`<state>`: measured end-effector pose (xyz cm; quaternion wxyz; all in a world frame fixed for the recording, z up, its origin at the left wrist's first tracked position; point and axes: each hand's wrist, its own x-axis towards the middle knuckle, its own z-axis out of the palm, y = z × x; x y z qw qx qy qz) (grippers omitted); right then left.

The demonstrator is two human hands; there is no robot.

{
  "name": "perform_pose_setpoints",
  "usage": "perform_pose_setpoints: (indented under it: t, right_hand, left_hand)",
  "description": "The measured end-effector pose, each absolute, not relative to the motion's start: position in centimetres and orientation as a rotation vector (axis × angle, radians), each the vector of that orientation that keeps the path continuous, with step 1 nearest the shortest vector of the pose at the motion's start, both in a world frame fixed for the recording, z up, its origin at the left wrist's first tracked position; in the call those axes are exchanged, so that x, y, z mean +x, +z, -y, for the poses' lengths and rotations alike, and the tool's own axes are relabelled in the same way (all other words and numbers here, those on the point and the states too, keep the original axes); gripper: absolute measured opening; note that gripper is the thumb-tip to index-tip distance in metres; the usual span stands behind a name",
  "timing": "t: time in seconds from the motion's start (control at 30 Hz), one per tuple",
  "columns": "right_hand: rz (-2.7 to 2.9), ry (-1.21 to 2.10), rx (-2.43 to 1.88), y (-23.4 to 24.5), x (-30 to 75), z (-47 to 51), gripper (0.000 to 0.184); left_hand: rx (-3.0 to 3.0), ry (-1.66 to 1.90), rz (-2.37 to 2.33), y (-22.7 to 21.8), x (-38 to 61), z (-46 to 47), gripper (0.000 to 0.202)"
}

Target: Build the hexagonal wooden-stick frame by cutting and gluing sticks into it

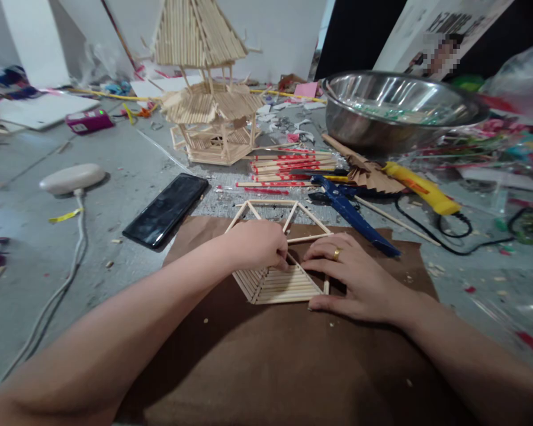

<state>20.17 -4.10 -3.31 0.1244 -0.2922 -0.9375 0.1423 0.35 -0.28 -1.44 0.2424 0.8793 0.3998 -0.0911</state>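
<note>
A flat hexagonal frame of wooden sticks [288,287] lies on a brown sheet [266,361] before me. Two of its wedge sections are filled with rows of sticks; the far ones show only bare ribs. My left hand [260,245] reaches over the frame with its fingers pinched together at the inner end of the front rows. What the pinch holds is hidden. On the right side of the frame, my right hand [344,272] has its thumb at the front corner and its fingers on the inner rib, steadying it. A gold ring is on one finger.
Behind stands a stick-built pavilion [213,106]. Red-wrapped stick bundles [293,165], blue-handled pliers [355,219] and a yellow corded tool [421,188] lie beyond the frame. A black phone [166,210] and white corded device [73,178] are left; a steel basin [400,112] stands back right.
</note>
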Motion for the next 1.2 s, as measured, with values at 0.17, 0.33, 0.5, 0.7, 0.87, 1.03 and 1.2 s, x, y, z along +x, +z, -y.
perform_pose_setpoints:
  t: [0.17, 0.33, 0.5, 0.7, 0.87, 1.03, 1.2]
  right_hand:
    - [2.741, 0.420, -0.855, -3.4, 20.2, 4.1, 0.044]
    - [2.746, 0.431, -0.860, -3.4, 20.2, 4.1, 0.043]
    - [2.743, 0.431, -0.868, -3.4, 20.2, 4.0, 0.043]
    - [2.743, 0.436, -0.863, -3.4, 20.1, 4.1, 0.042]
    - [2.746, 0.442, -0.868, -3.5, 20.2, 4.0, 0.044]
    - [2.747, 0.429, -0.865, -3.5, 20.2, 4.0, 0.043]
    - [2.747, 0.417, -0.860, -3.4, 20.2, 4.0, 0.044]
  left_hand:
    - [2.395, -0.237, -1.063, -1.2, 0.2, 0.1, 0.024]
    - [2.342, -0.264, -1.028, -0.4, -0.1, 0.0, 0.021]
    - [2.296, -0.287, -1.003, -0.1, -0.2, 0.0, 0.020]
    - [2.318, -0.289, -1.007, -0.4, -0.1, -0.1, 0.021]
    - [2.329, -0.300, -1.005, -0.4, -0.1, 0.0, 0.021]
    - [2.332, -0.315, -1.024, -0.4, -0.1, 0.0, 0.021]
    - [2.350, -0.318, -1.024, -0.5, -0.1, 0.0, 0.021]
